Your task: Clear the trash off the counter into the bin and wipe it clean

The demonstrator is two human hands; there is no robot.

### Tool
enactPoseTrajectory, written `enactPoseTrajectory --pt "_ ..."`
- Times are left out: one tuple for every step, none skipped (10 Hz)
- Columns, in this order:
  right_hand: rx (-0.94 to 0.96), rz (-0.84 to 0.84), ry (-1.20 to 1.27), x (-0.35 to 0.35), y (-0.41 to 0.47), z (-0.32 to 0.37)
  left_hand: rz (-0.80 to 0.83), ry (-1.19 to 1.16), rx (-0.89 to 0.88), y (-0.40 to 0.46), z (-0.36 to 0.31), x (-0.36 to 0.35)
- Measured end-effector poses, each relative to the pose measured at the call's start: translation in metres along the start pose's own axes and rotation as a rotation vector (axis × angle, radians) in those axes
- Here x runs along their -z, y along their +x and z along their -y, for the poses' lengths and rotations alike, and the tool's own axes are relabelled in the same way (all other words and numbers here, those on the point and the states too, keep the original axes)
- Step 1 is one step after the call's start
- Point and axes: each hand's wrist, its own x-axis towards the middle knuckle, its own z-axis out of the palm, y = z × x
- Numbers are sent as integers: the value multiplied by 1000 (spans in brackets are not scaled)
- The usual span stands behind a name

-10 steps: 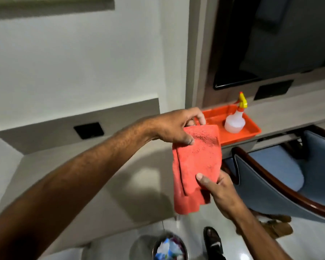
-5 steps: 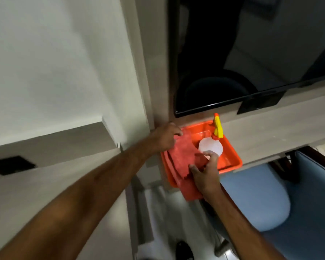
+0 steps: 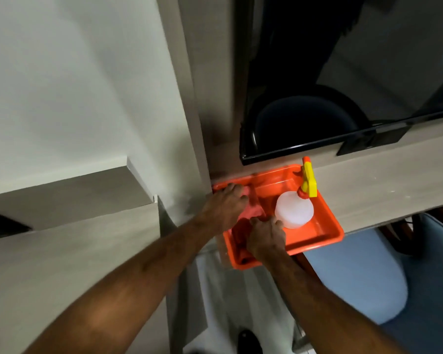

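An orange tray (image 3: 315, 237) sits at the left end of the pale counter (image 3: 384, 185). The red cloth (image 3: 251, 212) lies folded in the tray's left half, mostly hidden under my hands. My left hand (image 3: 225, 205) rests on the cloth's far end, fingers curled over it near the tray's back rim. My right hand (image 3: 265, 236) presses down on the cloth's near end, its fingertips touching a white spray bottle (image 3: 294, 212) with a yellow trigger that stands in the tray. No bin or trash is in view.
A black screen (image 3: 317, 98) hangs just above the tray. A lower grey counter (image 3: 74, 251) lies to the left, with a dark socket at its back. A blue upholstered chair (image 3: 356, 277) stands under the counter at right. My shoe (image 3: 248, 341) is on the floor below.
A second ago both hands held the cloth hanging in the air over the lower counter. They carried it right and laid it down into the tray beside the bottle.
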Motion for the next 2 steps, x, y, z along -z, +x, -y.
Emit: enactPoseTrajectory --pt "-45 -79 -192 17 -15 16 -100 -37 -58 -52 11 11" --pt "56 -152 -305 41 -40 50 -319 27 -29 -103 49 38"
